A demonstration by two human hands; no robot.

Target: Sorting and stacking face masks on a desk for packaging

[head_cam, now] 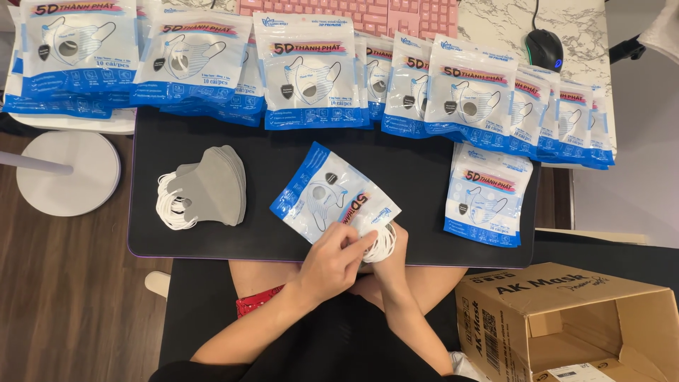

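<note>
Both hands, left (332, 258) and right (385, 247), pinch shut on a blue-and-white mask pouch (332, 194) (white ear loops (382, 244) poking out).

Pouch (329, 194) at hands: glossy plastic film, white and blue, light glare on the face. Rows of like pouches (311, 67) behind: same shiny film. Mask stack (216, 185): grey matt non-woven cloth, soft look; ear loops (170, 205) white elastic cord. Desk mat (396, 170): black, matt, smooth, thin purple edge. Desk (509, 25) top: marble-patterned, polished. Box (566, 311): brown corrugated cardboard, dull, rough. Floor (64, 283): dark wood planks, low sheen. Mouse (543, 48): black plastic, glossy.
</note>
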